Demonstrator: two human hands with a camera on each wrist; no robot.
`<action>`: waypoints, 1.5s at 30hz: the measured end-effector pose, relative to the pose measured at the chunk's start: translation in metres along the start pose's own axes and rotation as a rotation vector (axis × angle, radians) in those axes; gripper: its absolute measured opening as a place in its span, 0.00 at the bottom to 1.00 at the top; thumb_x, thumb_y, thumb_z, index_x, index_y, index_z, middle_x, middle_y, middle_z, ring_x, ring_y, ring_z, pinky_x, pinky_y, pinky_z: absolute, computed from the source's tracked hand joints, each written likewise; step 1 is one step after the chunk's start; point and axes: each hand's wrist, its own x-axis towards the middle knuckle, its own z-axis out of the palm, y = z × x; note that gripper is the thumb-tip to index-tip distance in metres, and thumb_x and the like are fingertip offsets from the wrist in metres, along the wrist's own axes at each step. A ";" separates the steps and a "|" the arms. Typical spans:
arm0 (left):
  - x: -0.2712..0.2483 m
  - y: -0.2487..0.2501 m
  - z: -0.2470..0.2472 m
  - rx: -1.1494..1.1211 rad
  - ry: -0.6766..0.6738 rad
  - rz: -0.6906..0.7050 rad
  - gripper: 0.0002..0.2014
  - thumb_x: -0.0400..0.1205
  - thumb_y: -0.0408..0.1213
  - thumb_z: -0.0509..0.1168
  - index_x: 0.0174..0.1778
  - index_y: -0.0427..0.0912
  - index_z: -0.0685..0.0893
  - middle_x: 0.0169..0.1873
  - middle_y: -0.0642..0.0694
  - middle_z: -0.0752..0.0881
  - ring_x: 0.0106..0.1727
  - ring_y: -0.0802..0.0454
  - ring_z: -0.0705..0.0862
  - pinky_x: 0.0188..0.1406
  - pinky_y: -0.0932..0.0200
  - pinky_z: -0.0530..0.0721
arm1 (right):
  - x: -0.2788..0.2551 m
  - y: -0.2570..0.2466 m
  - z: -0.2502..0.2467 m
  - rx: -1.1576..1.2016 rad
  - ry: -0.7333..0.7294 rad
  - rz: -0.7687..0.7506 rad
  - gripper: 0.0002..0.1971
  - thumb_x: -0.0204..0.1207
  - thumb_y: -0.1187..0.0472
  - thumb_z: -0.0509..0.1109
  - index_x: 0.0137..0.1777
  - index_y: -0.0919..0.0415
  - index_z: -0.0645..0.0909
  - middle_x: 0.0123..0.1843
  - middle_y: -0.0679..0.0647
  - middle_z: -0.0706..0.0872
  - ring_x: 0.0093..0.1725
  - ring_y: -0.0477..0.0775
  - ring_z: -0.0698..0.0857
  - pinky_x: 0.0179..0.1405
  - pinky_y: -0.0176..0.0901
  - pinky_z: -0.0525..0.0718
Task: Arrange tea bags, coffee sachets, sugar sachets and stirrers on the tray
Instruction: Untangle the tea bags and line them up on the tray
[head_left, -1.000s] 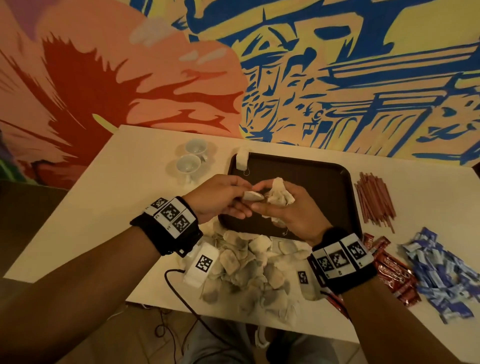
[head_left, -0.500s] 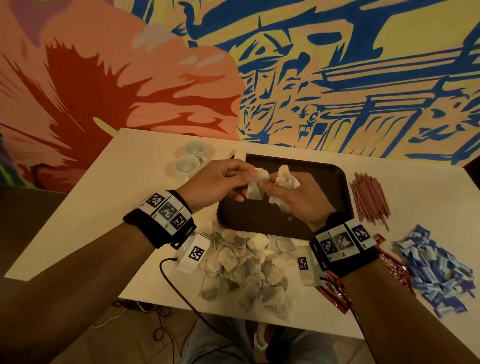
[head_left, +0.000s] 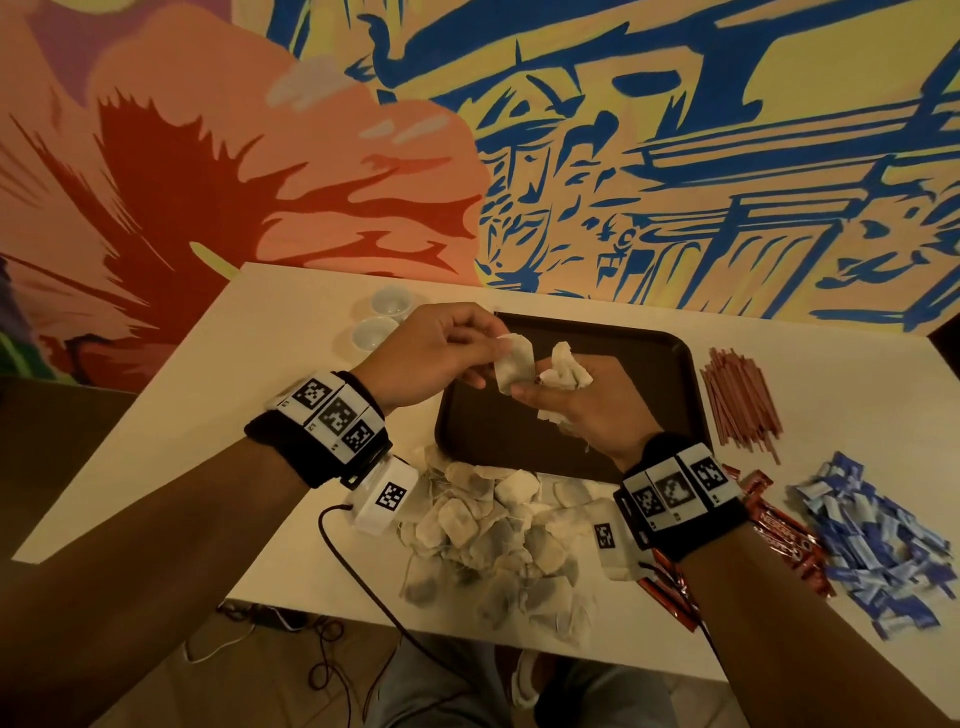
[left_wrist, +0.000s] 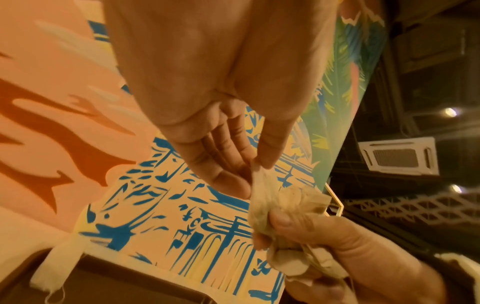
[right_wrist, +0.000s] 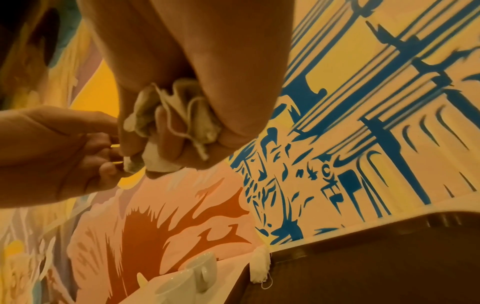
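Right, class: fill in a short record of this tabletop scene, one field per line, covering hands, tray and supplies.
left hand: pinches one tea bag
right hand: grips a bunch of tea bags
tray: brown, one tea bag on its far left rim
loose tea bags: heaped near the tray's front edge
stirrers: right of tray

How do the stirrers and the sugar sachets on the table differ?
The stirrers are thin reddish-brown sticks; the sugar sachets are flat blue-and-white packets. The stirrers lie roughly parallel in a bundle beside the tray; the sugar sachets sprawl in a loose heap nearer the table's front edge. Both lie off the tray.
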 end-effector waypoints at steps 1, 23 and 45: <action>0.001 0.001 -0.002 0.038 -0.007 0.012 0.06 0.83 0.34 0.72 0.55 0.39 0.87 0.35 0.50 0.90 0.41 0.53 0.89 0.42 0.58 0.91 | 0.001 0.000 0.001 -0.042 0.013 -0.027 0.11 0.72 0.57 0.84 0.46 0.63 0.90 0.34 0.58 0.86 0.32 0.47 0.82 0.29 0.36 0.79; 0.075 -0.002 -0.040 0.639 0.053 0.135 0.06 0.83 0.40 0.72 0.54 0.46 0.90 0.41 0.58 0.87 0.37 0.65 0.84 0.42 0.67 0.82 | 0.026 0.026 -0.017 0.196 0.153 0.219 0.02 0.79 0.61 0.77 0.48 0.59 0.91 0.41 0.49 0.91 0.38 0.46 0.84 0.29 0.39 0.78; 0.231 -0.160 -0.039 0.830 -0.165 -0.311 0.05 0.78 0.34 0.75 0.42 0.49 0.88 0.37 0.55 0.87 0.43 0.53 0.86 0.44 0.60 0.80 | 0.101 0.086 -0.041 0.318 0.185 0.360 0.07 0.80 0.59 0.76 0.53 0.60 0.89 0.40 0.51 0.91 0.35 0.48 0.83 0.27 0.39 0.77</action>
